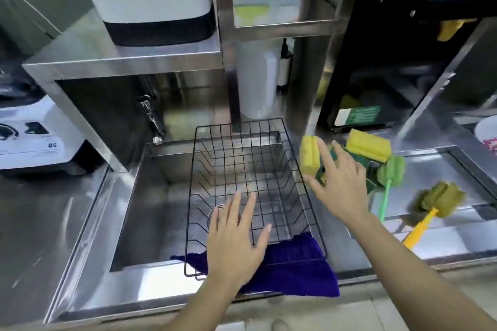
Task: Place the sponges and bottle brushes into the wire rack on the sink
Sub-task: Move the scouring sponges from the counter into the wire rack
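A black wire rack (293, 158) sits across the steel sink (134, 196) with nothing in it. My left hand (235, 242) hovers flat and open over the rack's near end. My right hand (340, 183) reaches right of the rack, its fingers spread around a yellow sponge (309, 156) standing on edge; the grip is not closed. Behind it lie a second yellow sponge (368, 144) and green-backed sponges (360, 162). A green bottle brush (391, 170) with a green handle and an olive brush (441, 197) with a yellow handle lie on the counter.
A purple cloth (295, 271) hangs over the sink's front edge under the rack. A tap (152, 118) juts out at the sink's back left. A white appliance (32, 131) stands on the left, a black machine (376, 62) behind the sponges, a white bowl (486, 133) far right.
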Available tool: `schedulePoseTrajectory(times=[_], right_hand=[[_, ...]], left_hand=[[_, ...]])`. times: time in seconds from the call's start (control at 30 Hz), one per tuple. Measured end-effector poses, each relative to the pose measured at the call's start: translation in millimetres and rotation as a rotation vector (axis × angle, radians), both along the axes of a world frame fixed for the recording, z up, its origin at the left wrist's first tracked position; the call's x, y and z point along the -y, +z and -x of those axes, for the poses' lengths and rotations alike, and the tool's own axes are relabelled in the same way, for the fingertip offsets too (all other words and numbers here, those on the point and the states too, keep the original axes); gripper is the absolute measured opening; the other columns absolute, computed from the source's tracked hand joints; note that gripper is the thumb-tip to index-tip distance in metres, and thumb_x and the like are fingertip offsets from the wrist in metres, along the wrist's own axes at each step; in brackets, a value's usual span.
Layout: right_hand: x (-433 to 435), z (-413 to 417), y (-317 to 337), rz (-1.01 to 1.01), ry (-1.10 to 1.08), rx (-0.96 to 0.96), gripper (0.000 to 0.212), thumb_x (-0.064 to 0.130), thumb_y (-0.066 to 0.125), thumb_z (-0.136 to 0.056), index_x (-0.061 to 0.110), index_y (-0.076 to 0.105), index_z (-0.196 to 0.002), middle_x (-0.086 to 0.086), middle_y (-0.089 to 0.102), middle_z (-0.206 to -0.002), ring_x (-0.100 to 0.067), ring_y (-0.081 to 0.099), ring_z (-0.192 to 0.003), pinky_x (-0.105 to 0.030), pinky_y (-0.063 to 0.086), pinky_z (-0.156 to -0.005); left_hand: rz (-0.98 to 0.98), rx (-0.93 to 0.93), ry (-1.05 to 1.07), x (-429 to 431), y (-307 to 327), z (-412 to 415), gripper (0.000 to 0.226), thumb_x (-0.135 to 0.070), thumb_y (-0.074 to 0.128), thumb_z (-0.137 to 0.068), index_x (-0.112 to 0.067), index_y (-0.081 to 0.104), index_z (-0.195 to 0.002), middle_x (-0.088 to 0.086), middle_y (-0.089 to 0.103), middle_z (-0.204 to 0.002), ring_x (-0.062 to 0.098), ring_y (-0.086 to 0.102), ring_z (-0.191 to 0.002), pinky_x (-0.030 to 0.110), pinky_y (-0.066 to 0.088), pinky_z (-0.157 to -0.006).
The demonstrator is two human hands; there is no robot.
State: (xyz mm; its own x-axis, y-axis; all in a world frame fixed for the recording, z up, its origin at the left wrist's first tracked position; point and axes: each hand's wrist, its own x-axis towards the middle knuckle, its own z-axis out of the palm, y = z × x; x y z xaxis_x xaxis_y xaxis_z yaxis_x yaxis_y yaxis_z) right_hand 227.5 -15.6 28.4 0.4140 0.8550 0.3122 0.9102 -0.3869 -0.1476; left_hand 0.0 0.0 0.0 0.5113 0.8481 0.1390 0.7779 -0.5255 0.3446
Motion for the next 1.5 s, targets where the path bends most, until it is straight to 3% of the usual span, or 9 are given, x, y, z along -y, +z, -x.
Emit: schedulePoseTrajectory(times=[0.13, 0.27, 0.5, 0.63, 0.73, 0.93, 1.03, 1.17, 1.5], right_hand=[[-6.3, -4.9, -14.3, 0.082, 0.016, -0.008, 0.072, 0.047, 0.053, -0.085, 0.02, 0.024, -0.145, -0.024, 0.041, -0.142, -0.037, 0.043, -0.127, -0.05, 0.038, -0.097], [-18.4, -5.3, -24.0, 0.177, 0.059, -0.067, 0.063, 0.046, 0.05, -0.088, 0.026, 0.027, -0.143, -0.023, 0.038, -0.143, -0.037, 0.042, -0.126, -0.05, 0.039, -0.096], [-36.5, -4.2, -23.4, 0.193, -0.017, -0.151, 0.042, 0.037, 0.053, -0.089, 0.005, 0.054, -0.115, -0.029, 0.047, -0.123, -0.044, 0.046, -0.107, -0.049, 0.04, -0.088], [-46.7, -2.7, -21.4, 0.125, -0.051, -0.26, 0.028, 0.016, 0.06, -0.085, -0.003, 0.053, -0.105, -0.028, 0.044, -0.115, -0.043, 0.044, -0.103, -0.047, 0.039, -0.089], [-51.2, -2.3, -20.9, 0.028, -0.145, -0.486, 0.048, 0.006, 0.066, -0.078, -0.006, 0.041, -0.117, -0.029, 0.034, -0.125, -0.044, 0.043, -0.107, -0.045, 0.041, -0.092], [-58.5, -16.6, -8.4, 0.19, -0.445, -0.784, 0.054, 0.027, 0.07, -0.074, -0.006, 0.049, -0.112, -0.024, 0.034, -0.129, -0.028, 0.043, -0.077, -0.035, 0.041, -0.073], [-58.9, -10.0, 0.0, -0.077, -0.508, -0.687, 0.06, 0.032, 0.071, -0.068, -0.003, 0.048, -0.111, -0.022, 0.043, -0.123, -0.039, 0.05, -0.102, -0.046, 0.04, -0.09], [-56.7, 17.9, 7.4, -0.324, -0.217, -0.479, 0.045, 0.017, 0.073, -0.062, 0.002, 0.046, -0.095, -0.022, 0.044, -0.112, -0.035, 0.043, -0.103, -0.048, 0.038, -0.09], [-36.4, 77.7, -56.1, 0.257, 0.473, -0.332, 0.032, 0.018, 0.072, -0.071, 0.009, 0.045, -0.086, -0.019, 0.037, -0.129, -0.033, 0.042, -0.118, -0.035, 0.043, -0.094]], left_hand=[[-0.014, -0.097, -0.016, 19.1, -17.7, 3.3, 0.053, -0.055, 0.04, -0.086, -0.014, 0.07, -0.1, 0.006, 0.072, -0.097, 0.023, 0.066, -0.088, 0.037, 0.052, -0.079], [-0.085, -0.127, 0.001, 23.3, -20.3, 5.7, 0.054, -0.054, 0.037, -0.082, -0.014, 0.061, -0.055, 0.0, 0.059, -0.049, 0.022, 0.056, -0.046, 0.03, 0.046, -0.05], [-0.096, -0.127, -0.004, 23.0, -27.1, 6.5, 0.053, -0.053, 0.038, -0.083, -0.014, 0.062, -0.058, 0.0, 0.06, -0.052, 0.022, 0.057, -0.05, 0.031, 0.048, -0.052], [-0.1, -0.141, 0.008, 22.7, -28.1, 6.8, 0.052, -0.053, 0.038, -0.083, -0.014, 0.062, -0.058, 0.001, 0.061, -0.053, 0.022, 0.057, -0.051, 0.032, 0.048, -0.052], [-0.099, -0.143, -0.001, 22.8, -29.2, 6.9, 0.052, -0.053, 0.038, -0.083, -0.014, 0.063, -0.058, 0.001, 0.061, -0.053, 0.022, 0.057, -0.051, 0.036, 0.048, -0.05], [-0.107, -0.146, -0.009, 21.9, -29.9, 6.8, 0.053, -0.053, 0.038, -0.084, -0.013, 0.062, -0.058, 0.001, 0.061, -0.052, 0.022, 0.057, -0.051, 0.033, 0.048, -0.051], [-0.11, -0.15, -0.012, 21.9, -30.8, 6.8, 0.052, -0.053, 0.038, -0.083, -0.014, 0.062, -0.059, 0.001, 0.061, -0.053, 0.022, 0.057, -0.051, 0.033, 0.048, -0.051], [-0.117, -0.148, -0.009, 21.8, -30.3, 6.1, 0.052, -0.053, 0.038, -0.083, -0.015, 0.062, -0.058, -0.001, 0.06, -0.052, 0.021, 0.056, -0.05, 0.032, 0.048, -0.05], [-0.095, -0.141, -0.028, 21.2, -26.7, 9.9, 0.05, -0.051, 0.037, -0.084, -0.017, 0.061, -0.057, -0.002, 0.061, -0.053, 0.019, 0.057, -0.051, 0.026, 0.046, -0.051]])
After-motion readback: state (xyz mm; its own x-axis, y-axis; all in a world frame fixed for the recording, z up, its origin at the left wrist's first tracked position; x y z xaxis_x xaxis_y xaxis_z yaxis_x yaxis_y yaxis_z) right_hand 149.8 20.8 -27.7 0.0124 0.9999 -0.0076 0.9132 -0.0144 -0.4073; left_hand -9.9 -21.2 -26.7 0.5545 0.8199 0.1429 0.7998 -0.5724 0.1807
